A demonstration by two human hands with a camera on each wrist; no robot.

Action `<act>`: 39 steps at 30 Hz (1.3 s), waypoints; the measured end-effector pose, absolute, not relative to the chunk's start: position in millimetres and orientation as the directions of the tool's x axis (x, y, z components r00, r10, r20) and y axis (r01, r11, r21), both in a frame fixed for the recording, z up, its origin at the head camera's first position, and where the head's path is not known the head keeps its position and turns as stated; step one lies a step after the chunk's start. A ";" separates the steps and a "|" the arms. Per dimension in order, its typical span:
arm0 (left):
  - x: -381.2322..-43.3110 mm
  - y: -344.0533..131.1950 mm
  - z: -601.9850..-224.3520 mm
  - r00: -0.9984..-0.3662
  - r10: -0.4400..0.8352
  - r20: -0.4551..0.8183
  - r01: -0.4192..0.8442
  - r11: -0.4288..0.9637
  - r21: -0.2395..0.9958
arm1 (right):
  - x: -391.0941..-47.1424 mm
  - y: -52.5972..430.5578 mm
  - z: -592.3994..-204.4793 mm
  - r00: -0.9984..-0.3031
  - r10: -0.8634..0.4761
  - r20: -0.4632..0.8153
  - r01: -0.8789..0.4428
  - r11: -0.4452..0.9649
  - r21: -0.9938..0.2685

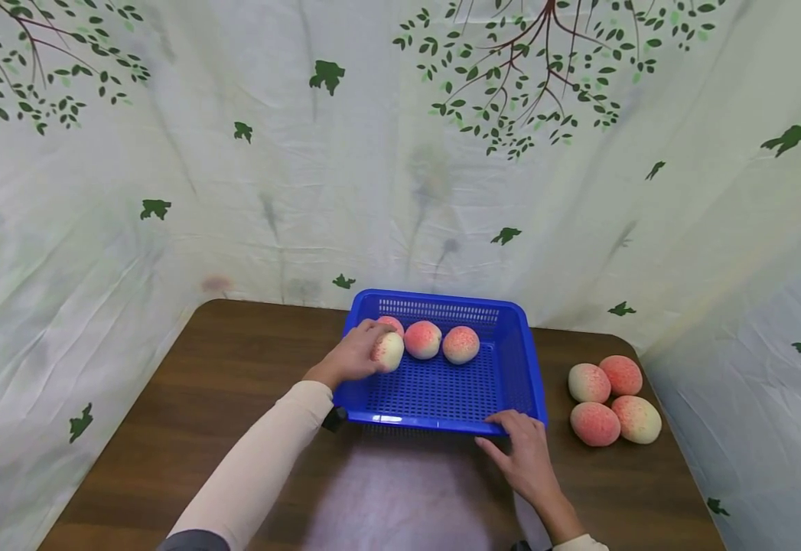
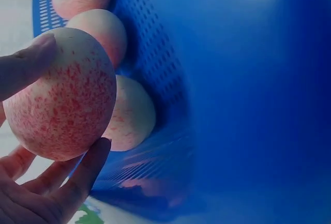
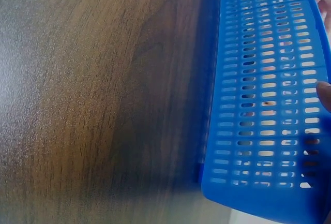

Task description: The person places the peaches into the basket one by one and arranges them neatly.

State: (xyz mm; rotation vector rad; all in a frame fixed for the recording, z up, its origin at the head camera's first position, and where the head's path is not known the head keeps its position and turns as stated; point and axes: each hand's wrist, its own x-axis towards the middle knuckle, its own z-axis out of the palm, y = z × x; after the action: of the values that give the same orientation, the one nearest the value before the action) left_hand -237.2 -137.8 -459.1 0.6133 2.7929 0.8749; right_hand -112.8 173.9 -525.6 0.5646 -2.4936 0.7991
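My left hand (image 1: 357, 353) grips a pale peach with red speckles (image 2: 64, 97) between thumb and fingers, inside the left part of a blue plastic basket (image 1: 434, 423). Behind it a pink peach (image 1: 392, 324) is partly hidden by the hand. To its right lie a second peach (image 1: 422, 340) and a third peach (image 1: 460, 345), in a row along the basket's far side. My right hand (image 1: 525, 453) holds the basket's front rim near the right corner, fingers over the edge and thumb outside. In the right wrist view only a fingertip (image 3: 325, 94) shows against the slotted wall.
Several peaches (image 1: 596, 423) sit in a cluster on the brown wooden table (image 1: 235, 383), right of the basket near the table's right edge. A pale cloth backdrop (image 1: 372, 191) with leaf prints hangs behind the table and along both sides.
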 end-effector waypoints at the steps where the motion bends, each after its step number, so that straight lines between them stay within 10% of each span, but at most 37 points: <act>1: -238.5 -136.4 -460.8 -0.904 0.426 -0.030 0.336 0.753 0.565 | -112.9 174.1 -526.0 -0.811 -0.239 0.534 -0.504 0.748 -0.431; 20: -246.4 -126.4 -460.8 -0.895 0.434 -0.102 0.276 0.719 0.638 | -112.0 173.6 -525.4 -0.823 -0.232 0.518 -0.489 0.754 -0.439; 39: -242.4 -98.7 -467.0 -0.979 -0.057 -0.198 -0.172 0.754 0.634 | -112.3 174.0 -525.2 -0.824 -0.226 0.519 -0.486 0.753 -0.444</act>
State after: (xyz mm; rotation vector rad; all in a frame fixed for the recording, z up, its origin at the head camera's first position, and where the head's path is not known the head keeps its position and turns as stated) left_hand -242.4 -98.7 -467.0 -0.1828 2.7839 1.0304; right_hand -112.3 174.0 -525.2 0.5406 -2.5111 0.8068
